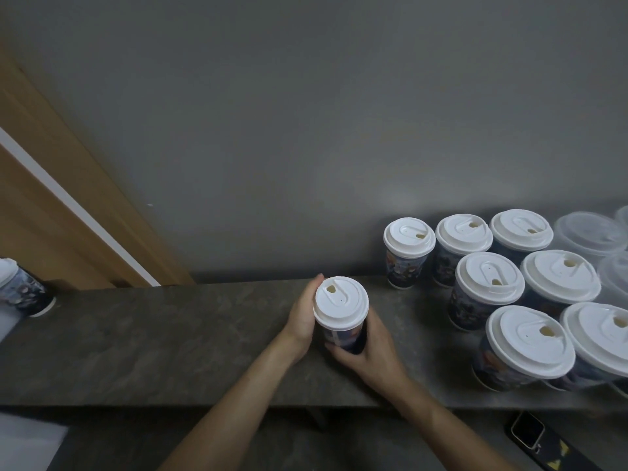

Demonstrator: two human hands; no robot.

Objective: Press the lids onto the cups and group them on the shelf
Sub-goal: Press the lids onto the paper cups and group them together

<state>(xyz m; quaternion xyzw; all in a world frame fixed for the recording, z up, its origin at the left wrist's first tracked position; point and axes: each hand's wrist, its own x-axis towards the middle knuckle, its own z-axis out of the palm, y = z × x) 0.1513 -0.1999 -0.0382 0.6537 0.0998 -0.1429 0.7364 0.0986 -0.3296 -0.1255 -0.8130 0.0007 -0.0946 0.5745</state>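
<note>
A dark printed paper cup [346,338] with a white sip lid [341,303] stands on the dark stone shelf [170,338] near its middle. My left hand [303,317] cups its left side up by the lid rim. My right hand [368,351] wraps the cup's lower body from the right and front. Several lidded cups of the same kind [489,283] stand grouped on the right part of the shelf. One more cup [20,287] is at the far left edge, cut off by the frame.
Clear plastic lids or containers [591,234] lie stacked at the far right behind the group. A grey wall rises right behind the shelf. A wooden door frame [68,198] stands at the left. A small device with a screen [528,431] lies below the shelf at the lower right.
</note>
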